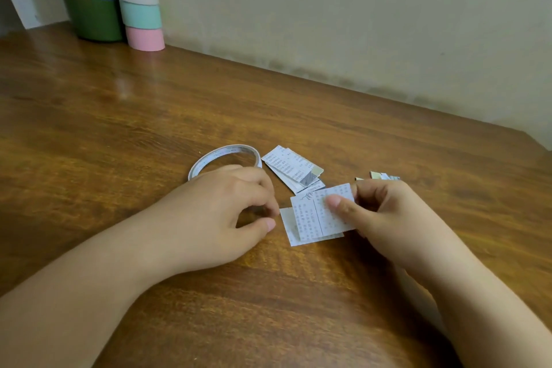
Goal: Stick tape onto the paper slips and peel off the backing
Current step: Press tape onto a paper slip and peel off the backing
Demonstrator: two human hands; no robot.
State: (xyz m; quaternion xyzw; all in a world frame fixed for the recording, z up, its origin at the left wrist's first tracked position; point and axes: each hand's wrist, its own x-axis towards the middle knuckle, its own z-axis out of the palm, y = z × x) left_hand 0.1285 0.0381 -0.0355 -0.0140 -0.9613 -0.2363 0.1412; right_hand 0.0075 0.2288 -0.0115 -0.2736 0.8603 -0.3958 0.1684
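My right hand point(385, 218) pinches a printed paper slip point(310, 218), thumb on its face, a little above the wooden table point(149, 128). A second white piece point(288, 225) sticks out from under the slip at its lower left. My left hand point(227, 212) hovers just left of them with fingers curled; its thumb and fingertips are close to the slip's left edge, and I cannot tell if they touch it. A thin ring of double-sided tape point(222, 155) lies behind my left hand. A small pile of printed slips point(288, 166) lies beyond the held slip.
A few small scraps point(383, 176) lie behind my right hand. At the back left stand a green cylinder point(92, 9) and a stack of pastel tape rolls point(140, 0). A beige wall point(358, 24) borders the table's far edge.
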